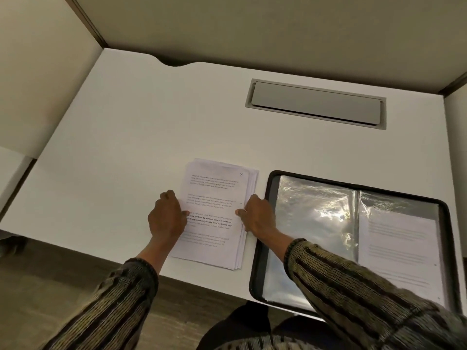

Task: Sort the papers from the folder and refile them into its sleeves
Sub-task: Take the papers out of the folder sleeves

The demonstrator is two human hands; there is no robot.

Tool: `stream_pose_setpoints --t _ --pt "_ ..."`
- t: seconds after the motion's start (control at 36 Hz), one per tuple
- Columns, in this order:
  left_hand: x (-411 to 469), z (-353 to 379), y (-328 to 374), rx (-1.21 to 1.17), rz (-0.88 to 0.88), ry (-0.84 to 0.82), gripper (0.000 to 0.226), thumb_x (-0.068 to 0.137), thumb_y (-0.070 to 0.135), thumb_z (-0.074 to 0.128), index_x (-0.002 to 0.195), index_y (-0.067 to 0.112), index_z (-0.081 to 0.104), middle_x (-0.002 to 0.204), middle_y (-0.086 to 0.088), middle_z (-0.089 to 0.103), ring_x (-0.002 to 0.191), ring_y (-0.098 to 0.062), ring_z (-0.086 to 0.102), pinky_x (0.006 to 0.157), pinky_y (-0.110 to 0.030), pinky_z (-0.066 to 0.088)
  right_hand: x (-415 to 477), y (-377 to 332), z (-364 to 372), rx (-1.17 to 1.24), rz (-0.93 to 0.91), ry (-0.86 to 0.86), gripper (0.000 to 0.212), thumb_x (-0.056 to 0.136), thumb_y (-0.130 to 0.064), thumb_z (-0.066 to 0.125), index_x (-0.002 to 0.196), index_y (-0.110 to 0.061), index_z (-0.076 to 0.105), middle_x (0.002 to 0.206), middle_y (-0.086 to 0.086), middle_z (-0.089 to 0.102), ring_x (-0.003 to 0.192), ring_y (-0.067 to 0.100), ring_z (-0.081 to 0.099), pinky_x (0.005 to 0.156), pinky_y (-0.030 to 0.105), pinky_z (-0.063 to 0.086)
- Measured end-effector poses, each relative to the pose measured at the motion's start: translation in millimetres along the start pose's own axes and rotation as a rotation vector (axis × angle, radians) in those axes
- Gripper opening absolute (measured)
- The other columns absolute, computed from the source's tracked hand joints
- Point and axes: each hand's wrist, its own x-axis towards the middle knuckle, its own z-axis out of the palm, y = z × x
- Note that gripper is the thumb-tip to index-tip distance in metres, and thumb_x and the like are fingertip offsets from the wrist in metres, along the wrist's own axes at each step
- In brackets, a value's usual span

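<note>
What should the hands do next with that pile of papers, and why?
Probably peel off the top sheet to sort it. The left hand and right hand hold the stack of papers by its side edges, its sheets fanned unevenly, and the folder lies open beside it, its left sleeve looking empty.

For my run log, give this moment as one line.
left hand: holds paper stack left edge; right hand: holds right edge; folder: open beside stack, one sheet sleeved

Between the fingers [174,198], white papers [214,195] with black print; right of them, a black-rimmed folder [268,198], silvery pockets [310,210]; beyond them, white desk [126,147], grey hatch [316,104]; behind them, olive-and-black striped cuffs [141,270].
</note>
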Motion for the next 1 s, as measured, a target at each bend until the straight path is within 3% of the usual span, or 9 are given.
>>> stream_pose_setpoints --t 0.17,0.22,0.31,0.44,0.56,0.69,0.78,0.86,1.0 --pt "-2.4 -1.6 16.6 0.022 0.021 -0.004 0.067 0.083 0.028 0.088 0.132 0.002 0.05 0.126 -0.015 0.053 0.111 -0.036 0.06 0.077 -0.05 0.058 -21.2 16.5 -29.2 -0.016 -0.083 0.127 0.028 0.095 -0.045 0.072 0.085 -0.023 0.058 0.073 -0.01 0.063 0.066 0.008 0.059 0.061 0.027 0.045" --pt "-9.2 0.4 31.2 -0.007 0.056 0.011 0.064 0.085 0.028 0.086 0.131 0.001 0.052 0.128 -0.016 0.052 0.113 -0.037 0.058 0.079 -0.05 0.057 -29.7 30.8 -43.3 0.036 -0.099 0.155 0.027 0.092 -0.046 0.076 0.083 -0.026 0.06 0.072 -0.012 0.064 0.067 0.009 0.061 0.064 0.029 0.05" --pt "-24.0 7.0 62.1 -0.076 0.154 0.029 0.059 0.086 0.027 0.085 0.129 0.0 0.055 0.128 -0.017 0.053 0.114 -0.038 0.057 0.079 -0.05 0.056 -42.3 59.9 -61.5 0.109 -0.094 0.235 0.028 0.09 -0.041 0.08 0.079 -0.026 0.059 0.069 -0.012 0.063 0.065 0.007 0.061 0.063 0.032 0.056" --pt "-59.6 18.7 132.9 -0.169 0.351 -0.042 0.061 0.095 0.036 0.075 0.142 0.005 0.05 0.143 -0.014 0.05 0.122 -0.032 0.056 0.09 -0.05 0.058 -65.3 112.8 -87.0 0.165 0.009 0.401 0.027 0.087 -0.041 0.083 0.077 -0.029 0.06 0.071 -0.013 0.067 0.067 0.005 0.064 0.064 0.028 0.053" --pt "-92.3 24.9 191.3 -0.191 0.555 -0.077 0.056 0.097 0.039 0.069 0.141 0.01 0.048 0.145 -0.01 0.045 0.124 -0.028 0.053 0.086 -0.046 0.059 -86.1 154.3 -104.5 0.181 0.111 0.483 0.027 0.087 -0.04 0.082 0.076 -0.031 0.06 0.076 -0.014 0.068 0.072 0.003 0.065 0.069 0.033 0.055" --pt "-127.7 37.0 249.9 -0.174 0.767 -0.171 0.07 0.1 0.045 0.067 0.155 0.012 0.039 0.171 -0.01 0.024 0.156 -0.029 0.027 0.113 -0.048 0.048 -116.7 203.3 -121.5 0.069 0.156 0.527 0.019 0.09 -0.041 0.077 0.097 -0.031 0.063 0.096 -0.013 0.06 0.085 0.01 0.063 0.07 0.033 0.051" --pt "-145.3 46.3 276.3 -0.132 0.869 -0.229 0.081 0.098 0.048 0.069 0.159 0.011 0.031 0.175 -0.011 0.012 0.161 -0.03 0.014 0.12 -0.049 0.04 -134.1 232.6 -128.9 -0.037 0.183 0.559 0.035 0.089 -0.044 0.077 0.115 -0.025 0.062 0.113 -0.003 0.057 0.105 0.018 0.058 0.073 0.034 0.048" --pt "-158.2 59.3 293.8 -0.083 0.934 -0.258 0.096 0.095 0.056 0.071 0.164 0.011 0.022 0.177 -0.01 -0.004 0.164 -0.028 -0.001 0.128 -0.048 0.024 -145.6 260.4 -136.5 -0.128 0.243 0.542 0.065 0.085 -0.047 0.081 0.136 -0.015 0.058 0.136 0.012 0.054 0.125 0.032 0.051 0.098 0.047 0.049" --pt "-168.1 84.1 303.9 0.069 0.968 -0.266 0.116 0.09 0.071 0.066 0.167 0.006 0.008 0.174 -0.015 -0.021 0.16 -0.03 -0.023 0.133 -0.048 0.005 -157.3 300.3 -153.6 -0.208 0.369 0.421 0.097 0.089 -0.063 0.069 0.16 -0.01 0.029 0.165 0.021 0.024 0.152 0.038 0.023 0.122 0.054 0.026"
